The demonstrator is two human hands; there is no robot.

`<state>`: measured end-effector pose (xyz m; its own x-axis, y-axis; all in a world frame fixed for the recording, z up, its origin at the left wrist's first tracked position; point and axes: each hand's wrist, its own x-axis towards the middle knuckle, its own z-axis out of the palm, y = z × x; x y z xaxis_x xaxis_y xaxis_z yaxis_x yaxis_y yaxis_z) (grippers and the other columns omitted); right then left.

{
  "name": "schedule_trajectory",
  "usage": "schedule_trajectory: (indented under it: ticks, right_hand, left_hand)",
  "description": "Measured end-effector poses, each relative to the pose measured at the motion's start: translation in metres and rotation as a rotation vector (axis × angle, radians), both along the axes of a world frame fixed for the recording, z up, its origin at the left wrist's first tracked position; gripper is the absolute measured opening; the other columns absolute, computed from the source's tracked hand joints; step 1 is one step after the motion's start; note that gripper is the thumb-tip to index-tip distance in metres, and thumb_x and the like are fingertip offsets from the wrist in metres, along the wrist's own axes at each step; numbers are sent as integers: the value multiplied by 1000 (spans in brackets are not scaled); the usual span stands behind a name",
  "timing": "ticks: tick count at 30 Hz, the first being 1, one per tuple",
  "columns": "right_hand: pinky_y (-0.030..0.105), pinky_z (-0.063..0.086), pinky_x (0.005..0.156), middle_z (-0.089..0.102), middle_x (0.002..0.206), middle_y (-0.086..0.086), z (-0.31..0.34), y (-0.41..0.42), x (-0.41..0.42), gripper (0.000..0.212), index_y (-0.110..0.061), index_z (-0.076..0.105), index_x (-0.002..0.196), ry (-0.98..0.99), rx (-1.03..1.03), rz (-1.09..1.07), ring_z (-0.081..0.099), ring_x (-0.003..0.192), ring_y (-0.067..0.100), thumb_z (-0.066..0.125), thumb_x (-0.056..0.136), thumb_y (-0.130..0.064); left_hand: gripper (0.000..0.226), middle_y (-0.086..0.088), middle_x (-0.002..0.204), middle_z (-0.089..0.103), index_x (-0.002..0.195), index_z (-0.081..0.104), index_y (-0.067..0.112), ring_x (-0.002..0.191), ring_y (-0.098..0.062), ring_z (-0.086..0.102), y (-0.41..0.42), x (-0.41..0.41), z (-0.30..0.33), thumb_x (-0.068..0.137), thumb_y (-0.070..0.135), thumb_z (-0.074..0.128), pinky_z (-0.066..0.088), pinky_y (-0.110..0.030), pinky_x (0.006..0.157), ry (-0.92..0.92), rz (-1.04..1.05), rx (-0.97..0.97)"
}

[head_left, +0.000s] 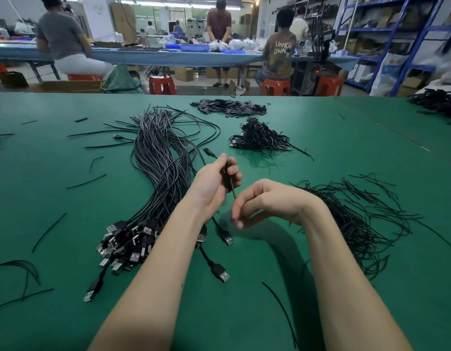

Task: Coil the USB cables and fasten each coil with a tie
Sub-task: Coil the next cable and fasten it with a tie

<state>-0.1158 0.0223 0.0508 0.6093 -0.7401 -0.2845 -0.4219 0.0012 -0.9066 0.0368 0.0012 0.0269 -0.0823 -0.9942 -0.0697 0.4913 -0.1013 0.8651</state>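
Observation:
My left hand [214, 181] grips a black USB cable [229, 184] folded into a small coil above the green table [320, 148]; its plug [228, 239] dangles below. My right hand [265, 201] hovers just right of it with fingers curled; whether it pinches a tie I cannot tell. A thick bundle of uncoiled USB cables [158, 158] lies to the left, plugs [128, 241] toward me. Loose black ties [358, 219] lie in a pile at the right. Finished tied coils [260, 136] are heaped further back.
A heap of small black flat pieces [229, 107] lies at the table's far side. Stray ties [49, 231] are scattered left and near me. More cables [439, 102] sit at far right. Several people work at a blue table [168, 57] behind; red stools [162, 84] stand there.

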Motion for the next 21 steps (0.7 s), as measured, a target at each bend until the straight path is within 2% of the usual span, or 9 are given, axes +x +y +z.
schedule_trajectory:
  ticks: [2, 4, 6, 8, 10, 12, 17, 21]
  right_hand:
    - [33, 59, 88, 74, 84, 14, 3, 1, -3, 27, -10, 78, 79, -107, 28, 75, 70, 80, 20, 59, 88, 8]
    - [29, 58, 84, 76, 86, 11, 4, 0, -6, 22, -14, 79, 78, -144, 61, 135, 71, 82, 18, 62, 84, -1]
    - [25, 57, 82, 76, 87, 10, 3, -1, -10, 25, -16, 80, 80, -54, 74, 167, 72, 82, 14, 62, 86, 1]
    - [24, 57, 84, 76, 88, 11, -2, -2, -13, 33, -17, 81, 81, 84, 60, 142, 71, 82, 12, 59, 91, 5]
    - [26, 57, 87, 77, 88, 11, -5, -4, -14, 36, -17, 82, 80, 163, 57, 63, 71, 82, 13, 57, 90, 6]
    - [26, 57, 85, 77, 86, 8, -4, -4, -16, 36, -18, 82, 80, 210, 65, 17, 72, 82, 12, 57, 89, 5]
    - [20, 46, 67, 77, 82, -10, -2, -5, -11, 34, -25, 81, 78, 363, -25, -53, 68, 73, 7, 57, 90, -2]
    - [19, 48, 68, 77, 84, -9, -6, -10, -7, 28, -27, 82, 81, 360, -81, -109, 65, 74, 6, 64, 90, -8]
  left_hand:
    - [34, 8, 57, 51, 87, 54, 13, 61, -13, 53, -1, 1, -2, 110, 28, 33, 48, -24, 62, -76, 25, -14]
    - [36, 5, 60, 58, 89, 58, 9, 63, -16, 58, 0, 3, -2, 110, 26, 33, 52, -24, 61, -74, 11, -19]
    - [41, 0, 70, 69, 94, 64, 4, 70, -18, 68, 3, 3, 1, 110, 25, 32, 57, -25, 65, -61, -63, -31]
    - [46, -9, 91, 76, 104, 67, 0, 87, -22, 74, 6, 2, 3, 109, 26, 29, 60, -27, 75, -25, -183, -36]
    - [49, -18, 113, 73, 115, 65, -4, 105, -27, 71, 8, 5, 4, 109, 26, 27, 59, -29, 86, -11, -259, -31]
    - [50, -22, 121, 69, 121, 63, -6, 113, -31, 68, 8, 9, 4, 109, 26, 27, 58, -32, 92, -7, -287, -22]
    - [46, -17, 119, 71, 119, 65, -2, 114, -27, 68, 11, 6, 4, 108, 25, 29, 55, -32, 97, -78, -338, -107]
    - [33, -4, 91, 73, 111, 65, 1, 95, -19, 69, 13, 3, 1, 108, 16, 36, 55, -29, 88, -201, -299, -228]
